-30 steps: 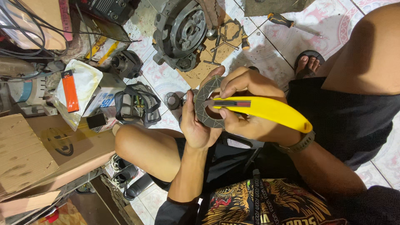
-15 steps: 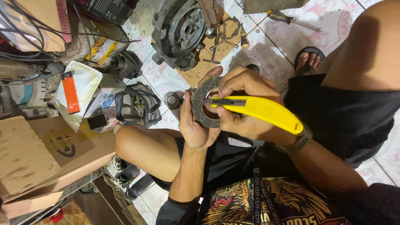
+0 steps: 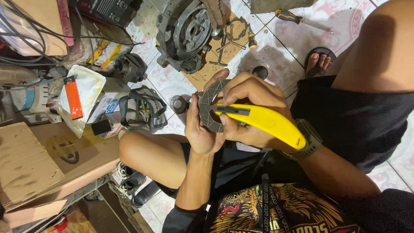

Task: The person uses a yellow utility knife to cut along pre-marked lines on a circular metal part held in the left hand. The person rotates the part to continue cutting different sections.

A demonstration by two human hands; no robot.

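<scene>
Left hand (image 3: 199, 129) fingers cup a grey ring (image 3: 207, 108) (held upright); right hand (image 3: 248, 108) fingers clamp a yellow knife (image 3: 269, 123), blade on the ring

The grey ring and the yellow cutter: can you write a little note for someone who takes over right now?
Left hand: holds the grey ring upright in its palm.
Right hand: grips the yellow cutter, blade laid across the ring's hole.
Nearby on the tiled floor: engine cover on cardboard, screwdriver beyond it.
Done: ring picked up, blade on it.
Left: cannot tell how much of the ring has been worked.
</scene>
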